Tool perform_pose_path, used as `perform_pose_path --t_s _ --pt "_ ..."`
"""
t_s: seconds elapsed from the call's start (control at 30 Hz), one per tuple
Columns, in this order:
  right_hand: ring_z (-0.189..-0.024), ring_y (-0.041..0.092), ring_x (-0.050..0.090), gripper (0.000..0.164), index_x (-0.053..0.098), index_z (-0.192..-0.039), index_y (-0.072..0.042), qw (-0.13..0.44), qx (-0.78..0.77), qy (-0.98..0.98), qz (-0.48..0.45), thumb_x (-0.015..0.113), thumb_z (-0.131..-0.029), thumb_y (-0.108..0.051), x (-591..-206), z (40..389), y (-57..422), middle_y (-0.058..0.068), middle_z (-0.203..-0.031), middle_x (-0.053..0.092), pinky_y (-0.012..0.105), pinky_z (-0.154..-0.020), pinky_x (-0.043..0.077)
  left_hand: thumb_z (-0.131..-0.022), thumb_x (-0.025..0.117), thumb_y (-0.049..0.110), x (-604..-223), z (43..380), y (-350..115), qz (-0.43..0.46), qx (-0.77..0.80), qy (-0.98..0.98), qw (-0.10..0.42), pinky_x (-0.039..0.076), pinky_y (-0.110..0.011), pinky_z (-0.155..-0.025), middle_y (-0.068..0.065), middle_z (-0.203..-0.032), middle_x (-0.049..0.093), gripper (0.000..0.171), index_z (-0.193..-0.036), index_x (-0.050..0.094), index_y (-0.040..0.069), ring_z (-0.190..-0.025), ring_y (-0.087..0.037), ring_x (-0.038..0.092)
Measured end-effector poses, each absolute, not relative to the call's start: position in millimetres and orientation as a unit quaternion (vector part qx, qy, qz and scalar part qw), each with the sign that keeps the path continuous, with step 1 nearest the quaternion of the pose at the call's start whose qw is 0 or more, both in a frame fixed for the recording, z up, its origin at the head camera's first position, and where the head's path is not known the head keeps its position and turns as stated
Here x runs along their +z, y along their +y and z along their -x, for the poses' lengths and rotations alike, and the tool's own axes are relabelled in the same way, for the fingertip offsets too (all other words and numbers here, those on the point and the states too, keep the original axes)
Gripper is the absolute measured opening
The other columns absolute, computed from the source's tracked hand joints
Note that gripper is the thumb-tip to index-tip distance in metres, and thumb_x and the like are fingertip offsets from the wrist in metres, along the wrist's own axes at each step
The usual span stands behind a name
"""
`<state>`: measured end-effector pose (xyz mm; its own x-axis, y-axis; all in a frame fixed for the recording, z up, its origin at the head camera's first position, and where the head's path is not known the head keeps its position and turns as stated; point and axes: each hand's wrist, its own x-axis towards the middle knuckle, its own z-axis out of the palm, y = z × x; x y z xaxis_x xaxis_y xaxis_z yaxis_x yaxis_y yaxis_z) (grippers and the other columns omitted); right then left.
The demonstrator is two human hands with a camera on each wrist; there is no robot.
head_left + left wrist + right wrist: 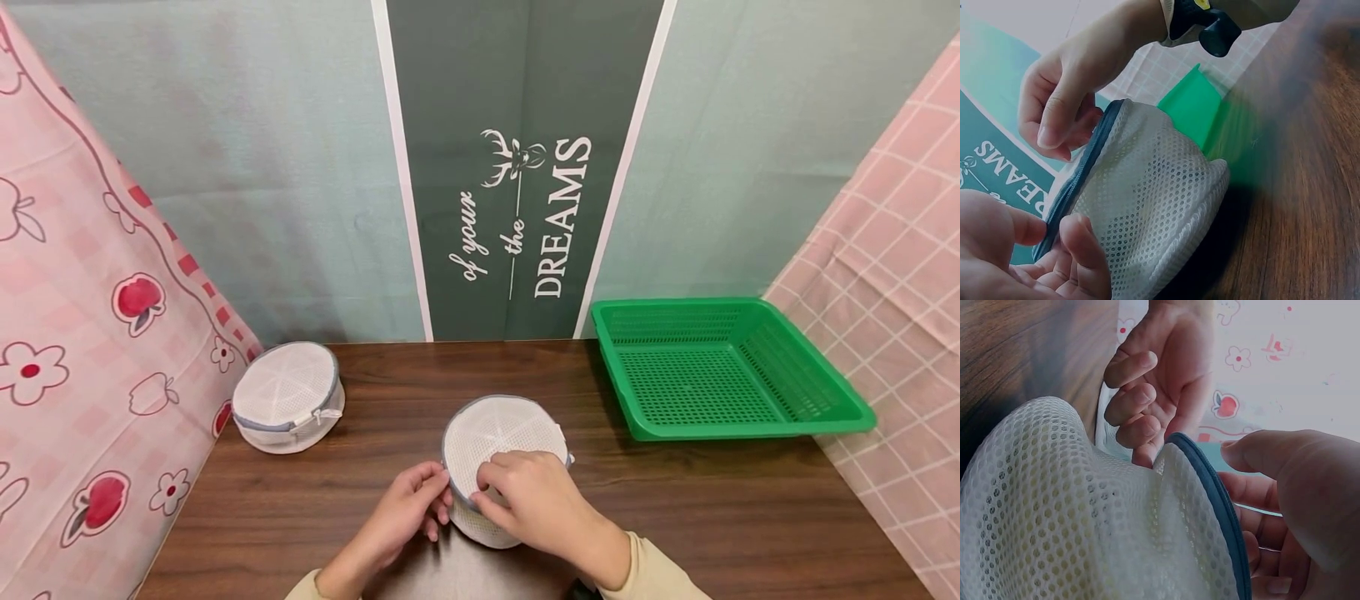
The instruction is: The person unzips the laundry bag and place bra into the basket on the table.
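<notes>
A round white mesh laundry bag with a blue-grey zip round its top stands on the table before me. My left hand pinches its zipped rim at the left side between thumb and forefinger; the other fingers curl loosely beside it. Over the lid, near the front rim, is my right hand, its fingers bent. In the right wrist view, the right thumb stands apart from the zip, while the fingers lie behind the rim with nothing visibly pinched. The bag's contents cannot be made out.
A second round mesh laundry bag, zip pull showing, stands at the back left. At the back right is a green plastic basket. Hanging cloths enclose the wooden table at the back and both sides.
</notes>
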<state>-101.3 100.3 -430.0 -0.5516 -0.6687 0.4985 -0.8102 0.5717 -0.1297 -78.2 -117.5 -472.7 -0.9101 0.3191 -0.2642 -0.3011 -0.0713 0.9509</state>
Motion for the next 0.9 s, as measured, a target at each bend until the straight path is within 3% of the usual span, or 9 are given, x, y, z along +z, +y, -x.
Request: perform_pose_path --t_s 0.3,0.53,0.63,0.73,0.9 --pt "-0.056 -0.004 0.042 0.022 0.06 -0.075 -0.024 0.204 0.182 -0.868 -0.416 0.079 -0.081 -0.032 -429.4 100.0 100.0 -0.017 -0.063 0.048 0.019 -0.048 0.038 -0.106 0.052 0.015 -470.9 77.0 -115.8 -0.04 0.736 0.644 0.204 0.045 -0.018 -0.048 -0.001 -0.082 0.056 0.029 -0.098 0.05 -0.013 -0.062 -0.007 0.053" --pt "-0.056 -0.004 0.04 0.023 0.063 -0.077 -0.022 0.182 0.184 -0.882 -0.394 0.083 -0.079 -0.034 -428.4 98.7 99.9 -0.017 -0.064 0.05 0.021 -0.047 0.038 -0.105 0.05 0.013 -471.9 75.7 -113.5 -0.065 0.736 0.64 0.211 0.044 -0.016 -0.049 -0.001 -0.08 0.057 0.019 -0.089 0.054 0.003 -0.061 -0.005 0.052" --pt "-0.056 -0.004 0.041 0.024 0.063 -0.078 -0.022 0.167 0.183 -0.888 -0.386 0.082 -0.08 -0.036 -427.7 97.5 99.6 -0.017 -0.064 0.05 0.022 -0.047 0.038 -0.105 0.05 0.012 -472.7 75.7 -112.6 -0.073 0.738 0.637 0.212 0.045 -0.016 -0.05 0.0 -0.081 0.057 0.018 -0.091 0.055 0.003 -0.061 -0.005 0.053" --pt "-0.056 -0.003 0.042 0.024 0.064 -0.078 -0.022 0.153 0.18 -0.895 -0.379 0.082 -0.08 -0.038 -427.3 96.6 99.3 -0.018 -0.064 0.049 0.021 -0.047 0.037 -0.106 0.051 0.013 -474.0 75.6 -112.7 -0.084 0.74 0.632 0.214 0.045 -0.015 -0.05 0.0 -0.081 0.058 0.019 -0.092 0.055 0.0 -0.063 -0.005 0.053" --pt "-0.054 -0.003 0.042 0.027 0.061 -0.074 -0.023 0.128 0.181 -0.901 -0.372 0.082 -0.08 -0.039 -426.6 95.3 99.2 -0.019 -0.06 0.047 0.021 -0.046 0.035 -0.106 0.051 0.011 -477.0 75.3 -114.4 -0.11 0.746 0.62 0.217 0.045 -0.014 -0.05 0.001 -0.083 0.06 0.031 -0.096 0.048 -0.018 -0.064 -0.004 0.054"
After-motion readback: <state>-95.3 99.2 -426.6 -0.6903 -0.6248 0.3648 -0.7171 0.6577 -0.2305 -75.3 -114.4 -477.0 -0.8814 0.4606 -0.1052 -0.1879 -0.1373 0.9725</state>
